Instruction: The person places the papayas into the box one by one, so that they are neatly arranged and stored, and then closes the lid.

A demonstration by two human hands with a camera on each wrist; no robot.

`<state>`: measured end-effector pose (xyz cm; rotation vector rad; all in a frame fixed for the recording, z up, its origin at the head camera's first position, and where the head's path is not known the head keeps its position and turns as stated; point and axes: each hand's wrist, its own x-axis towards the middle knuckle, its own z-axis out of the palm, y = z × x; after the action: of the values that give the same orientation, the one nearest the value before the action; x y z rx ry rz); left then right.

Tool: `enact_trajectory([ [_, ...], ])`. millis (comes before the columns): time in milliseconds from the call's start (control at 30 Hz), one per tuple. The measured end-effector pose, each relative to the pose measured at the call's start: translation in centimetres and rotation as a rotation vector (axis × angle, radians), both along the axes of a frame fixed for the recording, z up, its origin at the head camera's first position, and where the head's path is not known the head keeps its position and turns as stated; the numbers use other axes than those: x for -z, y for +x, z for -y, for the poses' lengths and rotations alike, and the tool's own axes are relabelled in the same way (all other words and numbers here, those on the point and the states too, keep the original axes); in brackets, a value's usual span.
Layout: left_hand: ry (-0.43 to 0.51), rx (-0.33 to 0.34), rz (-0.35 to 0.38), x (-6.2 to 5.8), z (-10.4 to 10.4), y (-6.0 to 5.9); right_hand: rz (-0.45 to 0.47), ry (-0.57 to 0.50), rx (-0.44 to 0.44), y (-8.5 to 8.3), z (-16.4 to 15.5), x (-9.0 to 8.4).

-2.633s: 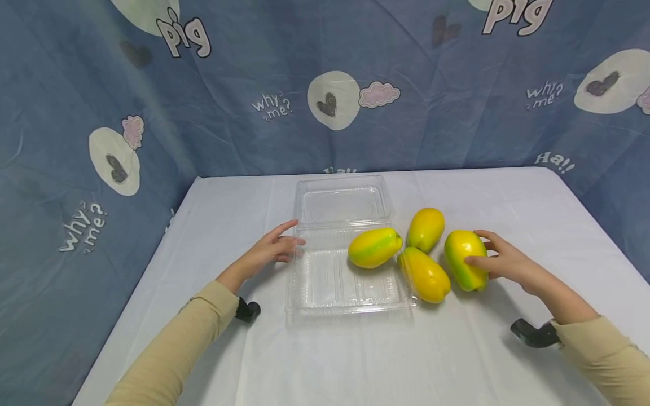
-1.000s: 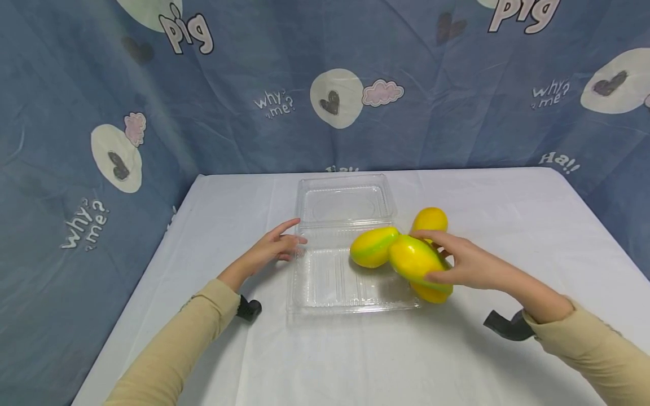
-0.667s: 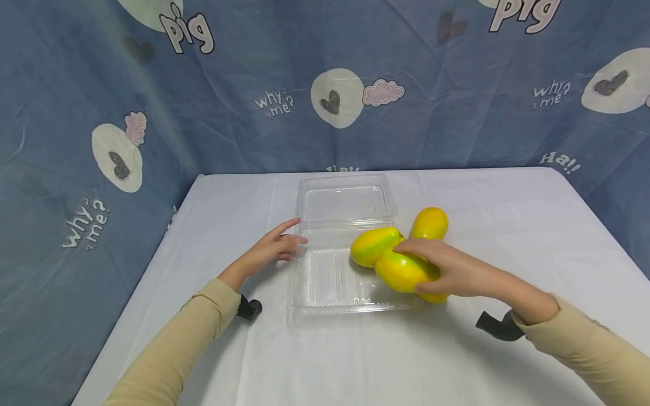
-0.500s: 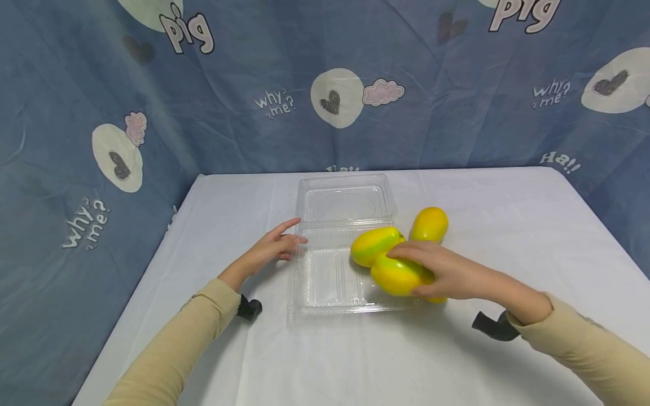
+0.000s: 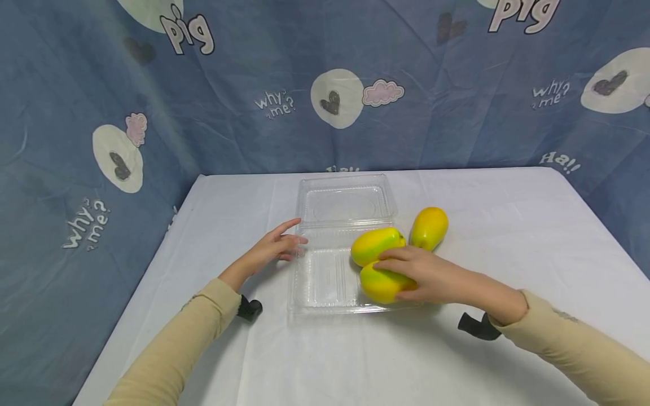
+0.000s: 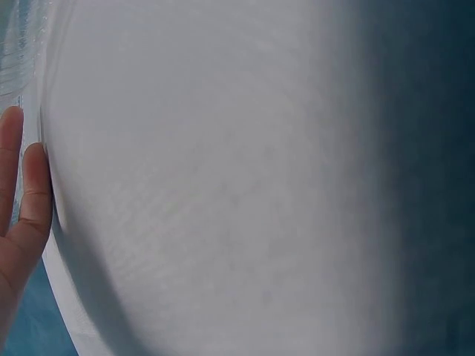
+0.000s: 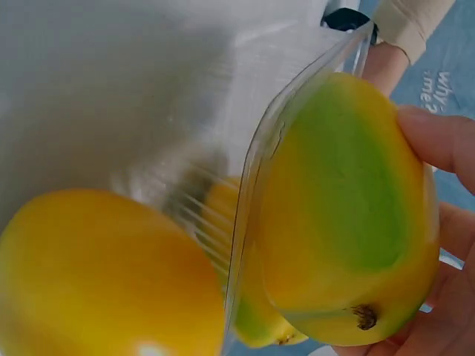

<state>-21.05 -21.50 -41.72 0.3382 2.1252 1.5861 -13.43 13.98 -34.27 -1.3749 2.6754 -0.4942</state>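
In the head view my right hand [image 5: 424, 276] grips a yellow-green papaya [image 5: 383, 285] over the right front of a clear plastic clamshell box [image 5: 317, 287]. Its thumb and fingers show around the fruit [image 7: 349, 208] in the right wrist view. Another papaya [image 5: 376, 246] lies in the box just behind, close against the held one. Farther right, on the cloth, rests a third papaya [image 5: 429, 227]. One more papaya [image 7: 104, 274] fills the right wrist foreground; my right hand covers that spot in the head view. My left hand [image 5: 269, 248], fingers extended, is at the box's left rim.
The box's lid [image 5: 345, 200] lies folded back toward the rear. A white cloth [image 5: 244, 349] covers the table, with a printed blue curtain [image 5: 254, 135] behind and at the sides. Black wrist mounts [image 5: 249, 309] jut beneath both forearms.
My right hand gripped the rightmost papaya, carried it left over the papaya beside the box, and lowered it toward the box's right front. My left hand stayed at the left rim.
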Motion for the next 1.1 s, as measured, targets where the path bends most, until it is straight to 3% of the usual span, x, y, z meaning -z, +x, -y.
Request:
enact_trajectory([
  [500, -0.012, -0.014, 0.015, 0.2, 0.1, -0.2, -0.095, 0.026, -0.03, -0.2, 1.5, 0.8],
  [1100, -0.007, -0.018, 0.011, 0.2, 0.0, -0.2, 0.016, 0.014, -0.005, -0.7, 1.9, 1.6],
])
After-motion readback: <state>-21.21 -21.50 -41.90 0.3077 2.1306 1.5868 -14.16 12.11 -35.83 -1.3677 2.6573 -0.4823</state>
